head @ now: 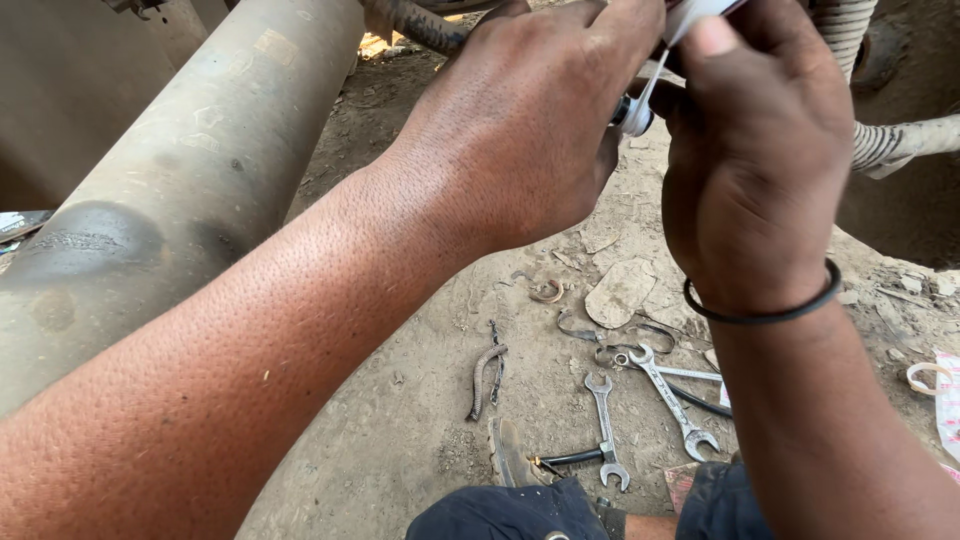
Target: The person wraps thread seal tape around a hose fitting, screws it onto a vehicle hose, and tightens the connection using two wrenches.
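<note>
My left hand (520, 130) is raised at the top centre, fingers closed around a small dark fitting (628, 112) wrapped with white tape. My right hand (755, 140), with a black band on the wrist, pinches the white tape strip (690, 18) that runs from the fitting up to its fingertips. Both hands are held up close to the camera, above the dirt ground. Most of the fitting is hidden behind my fingers.
A large grey pipe (170, 190) runs along the left. On the dirt below lie two open-ended spanners (605, 425) (672, 398), a short spring (485, 378), hose clamps (615, 340) and a flat stone (620, 292). A corrugated hose (900, 140) is at the right.
</note>
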